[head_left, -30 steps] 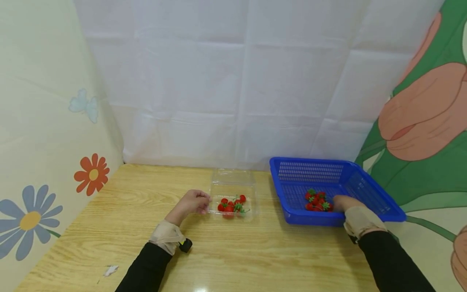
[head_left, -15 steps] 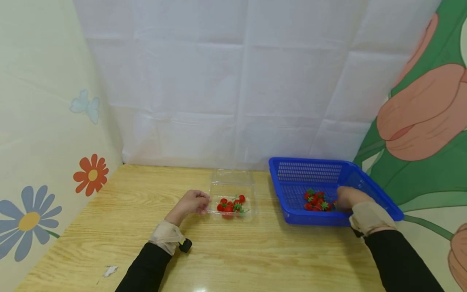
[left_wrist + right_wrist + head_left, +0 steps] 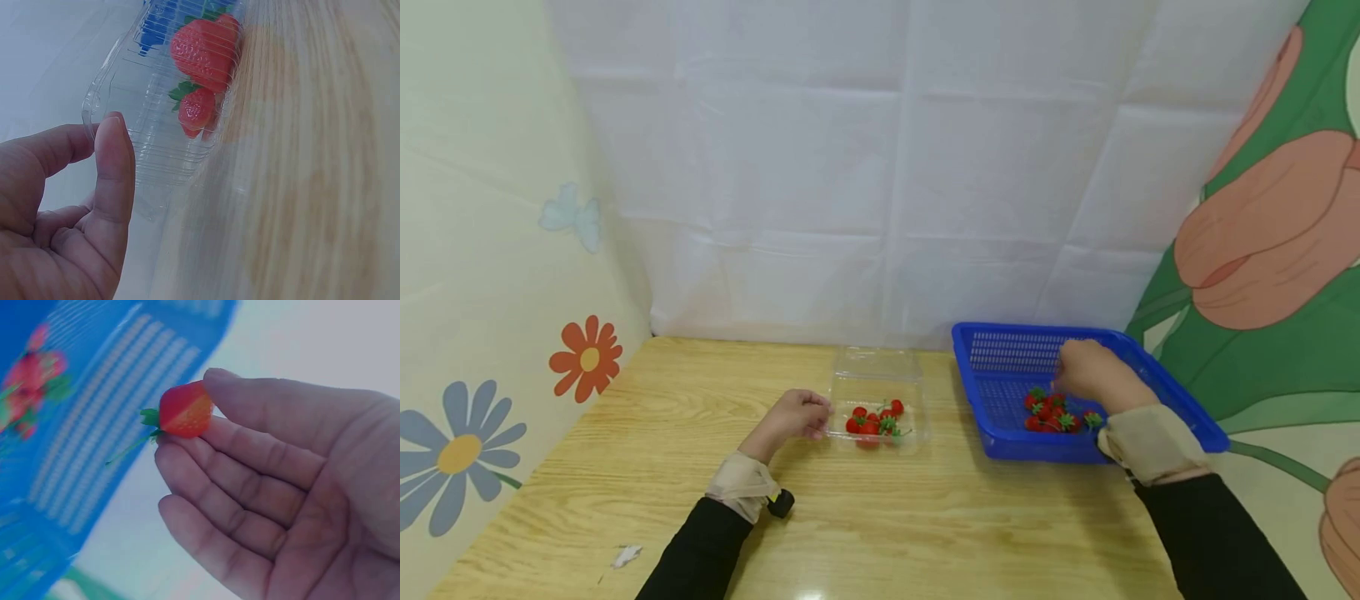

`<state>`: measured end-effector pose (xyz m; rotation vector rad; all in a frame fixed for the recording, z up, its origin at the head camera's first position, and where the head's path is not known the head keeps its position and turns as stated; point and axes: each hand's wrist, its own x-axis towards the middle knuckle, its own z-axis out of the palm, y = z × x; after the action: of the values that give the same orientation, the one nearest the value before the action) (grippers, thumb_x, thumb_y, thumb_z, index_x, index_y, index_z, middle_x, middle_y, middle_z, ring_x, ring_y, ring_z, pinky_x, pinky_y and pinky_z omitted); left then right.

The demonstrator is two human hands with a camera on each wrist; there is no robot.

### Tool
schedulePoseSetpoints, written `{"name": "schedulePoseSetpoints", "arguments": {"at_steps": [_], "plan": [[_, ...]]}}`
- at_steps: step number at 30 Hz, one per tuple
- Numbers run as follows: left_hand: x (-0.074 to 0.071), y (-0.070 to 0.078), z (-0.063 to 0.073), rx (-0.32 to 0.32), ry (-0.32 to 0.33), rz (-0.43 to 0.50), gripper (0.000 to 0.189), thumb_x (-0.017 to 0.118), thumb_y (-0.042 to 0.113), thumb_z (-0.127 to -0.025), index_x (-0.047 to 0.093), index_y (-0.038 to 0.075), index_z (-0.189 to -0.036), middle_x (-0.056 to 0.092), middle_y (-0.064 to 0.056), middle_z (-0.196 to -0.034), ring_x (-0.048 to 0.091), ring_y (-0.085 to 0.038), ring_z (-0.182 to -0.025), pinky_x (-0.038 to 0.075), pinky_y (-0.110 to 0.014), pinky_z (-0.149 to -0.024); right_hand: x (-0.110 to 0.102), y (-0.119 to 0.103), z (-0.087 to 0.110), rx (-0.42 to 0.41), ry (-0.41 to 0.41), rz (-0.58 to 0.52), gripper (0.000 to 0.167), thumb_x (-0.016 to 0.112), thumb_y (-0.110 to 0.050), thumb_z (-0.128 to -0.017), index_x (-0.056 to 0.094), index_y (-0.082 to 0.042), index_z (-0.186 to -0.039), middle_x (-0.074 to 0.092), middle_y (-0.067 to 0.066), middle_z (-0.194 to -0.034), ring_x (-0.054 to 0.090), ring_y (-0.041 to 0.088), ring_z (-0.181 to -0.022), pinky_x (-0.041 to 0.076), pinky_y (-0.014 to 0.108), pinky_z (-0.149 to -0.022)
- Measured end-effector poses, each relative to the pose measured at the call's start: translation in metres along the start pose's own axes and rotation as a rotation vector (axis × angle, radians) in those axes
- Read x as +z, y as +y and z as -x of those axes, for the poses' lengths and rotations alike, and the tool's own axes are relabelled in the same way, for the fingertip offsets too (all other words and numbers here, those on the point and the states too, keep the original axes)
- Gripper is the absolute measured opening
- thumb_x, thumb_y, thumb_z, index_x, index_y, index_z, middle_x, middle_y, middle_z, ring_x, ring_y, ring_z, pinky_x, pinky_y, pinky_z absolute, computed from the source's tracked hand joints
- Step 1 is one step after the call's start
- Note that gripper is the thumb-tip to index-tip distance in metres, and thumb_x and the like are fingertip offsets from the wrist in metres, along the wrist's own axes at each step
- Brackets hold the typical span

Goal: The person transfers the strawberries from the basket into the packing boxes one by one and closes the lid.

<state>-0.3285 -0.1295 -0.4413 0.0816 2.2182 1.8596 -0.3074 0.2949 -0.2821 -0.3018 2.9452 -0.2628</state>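
My left hand (image 3: 793,417) pinches the left rim of a clear plastic clamshell box (image 3: 147,119) between thumb and forefinger. Its lid stands open at the back, and several red strawberries (image 3: 869,427) with green leaves lie inside. Over the blue basket (image 3: 1015,448) is my right hand (image 3: 1097,371). Its thumb and fingers pinch a single strawberry (image 3: 186,409), red turning orange, with green leaves and a thin stem pointing away from the palm. In the head view that strawberry is hidden by the hand. More strawberries (image 3: 1048,412) lie in a cluster on the basket's floor.
The wooden table (image 3: 925,525) carries both containers, the basket to the right of the box. A white cloth (image 3: 775,167) hangs behind, with printed flower panels at both sides. A small white torn patch (image 3: 627,557) shows at the table's front left.
My right hand has risen from the front of the basket and moved back and left, now with a strawberry in its fingers. One strawberry near the front is uncovered. The left hand stays put.
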Motion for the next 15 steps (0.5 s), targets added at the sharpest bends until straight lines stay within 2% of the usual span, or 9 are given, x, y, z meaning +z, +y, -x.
{"name": "schedulePoseSetpoints", "arguments": {"at_steps": [3,10,15], "plan": [[0.0,0.001,0.0,0.0,0.001,0.001,0.02,0.054,0.004,-0.1,0.061,-0.01,-0.113,0.065,-0.016,-0.085,0.061,-0.013,-0.064,0.055,-0.023,-0.056,-0.001,-0.026,0.0,-0.047,0.041,0.018,0.01,0.072,-0.005,-0.091,0.077,0.001,-0.085,0.072,0.01,-0.081,0.063,0.018,-0.066,0.055,0.038,-0.062],[0.001,0.001,0.0,-0.001,0.002,0.008,0.018,0.055,0.003,-0.1,0.06,-0.009,-0.111,0.066,-0.016,-0.086,0.061,-0.013,-0.065,0.055,-0.022,-0.056,0.014,-0.081,-0.008,-0.15,0.131,0.02,0.008,0.072,-0.006,-0.092,0.077,-0.003,-0.087,0.071,0.007,-0.081,0.058,0.016,-0.064,0.052,0.036,-0.063],[0.001,-0.001,0.0,0.01,-0.001,0.003,0.018,0.055,0.004,-0.1,0.06,-0.01,-0.112,0.065,-0.016,-0.085,0.061,-0.013,-0.064,0.055,-0.022,-0.057,0.034,-0.108,-0.022,-0.252,0.167,0.045,0.007,0.073,-0.004,-0.09,0.076,-0.004,-0.084,0.069,0.005,-0.077,0.057,0.014,-0.062,0.05,0.032,-0.06]]}}
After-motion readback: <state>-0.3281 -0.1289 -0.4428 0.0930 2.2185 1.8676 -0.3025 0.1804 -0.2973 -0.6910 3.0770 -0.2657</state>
